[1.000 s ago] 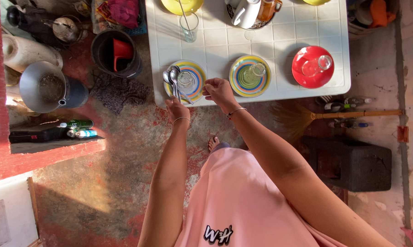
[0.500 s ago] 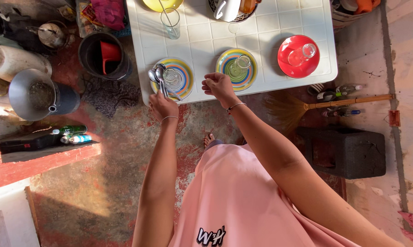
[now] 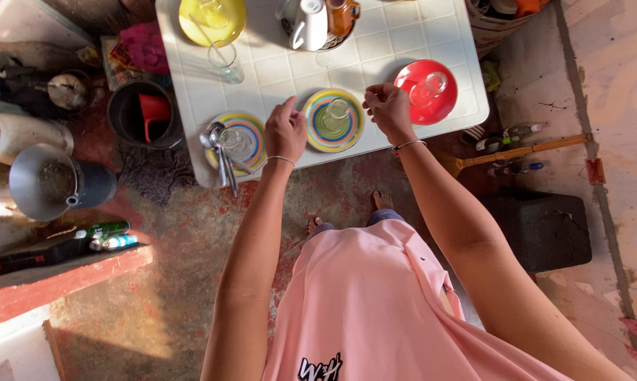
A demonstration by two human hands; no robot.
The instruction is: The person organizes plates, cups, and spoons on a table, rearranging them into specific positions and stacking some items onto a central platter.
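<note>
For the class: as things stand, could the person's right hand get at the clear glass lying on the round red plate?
Probably yes: the right hand hovers just beside the round red plate, and nothing stands between it and the clear glass.

You wear a pink garment (image 3: 375, 303) with a dark-and-white mark near its lower hem, bare arms, and a thin bangle on each wrist above the garment.

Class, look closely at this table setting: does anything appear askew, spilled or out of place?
Yes. The spoons lie bunched on the striped plate at the table corner, handles jutting past the edge. Nothing looks spilled.
</note>
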